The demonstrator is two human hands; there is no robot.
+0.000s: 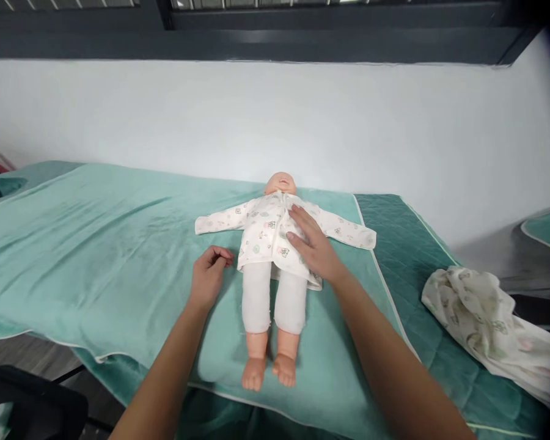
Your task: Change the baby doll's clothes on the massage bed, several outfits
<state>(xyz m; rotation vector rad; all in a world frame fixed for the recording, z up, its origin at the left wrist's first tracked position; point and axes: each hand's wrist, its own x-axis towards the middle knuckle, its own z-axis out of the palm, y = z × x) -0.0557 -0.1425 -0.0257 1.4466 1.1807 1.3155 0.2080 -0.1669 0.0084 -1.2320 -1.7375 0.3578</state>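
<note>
Head view, round-headed doll (288, 343), printed jacket (259, 229), velvety green sheet (119, 244)

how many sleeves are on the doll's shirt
2: one sleeve spreads out on the side of the left hand, the other sleeve on the side of the right hand; neither looks hidden.

Bright, fairly even white light filled the scene, strongest across the middle of the pale wall (238, 122), which dulled to grey shadow at lower right. Faint, soft-edged shadows lay beside the doll (259, 238); its white leggings (256, 299) looked almost washed out. Wide-angle distortion stretched the green cover (96, 244) toward the sides, and blackness blotted the right-hand corners.
</note>
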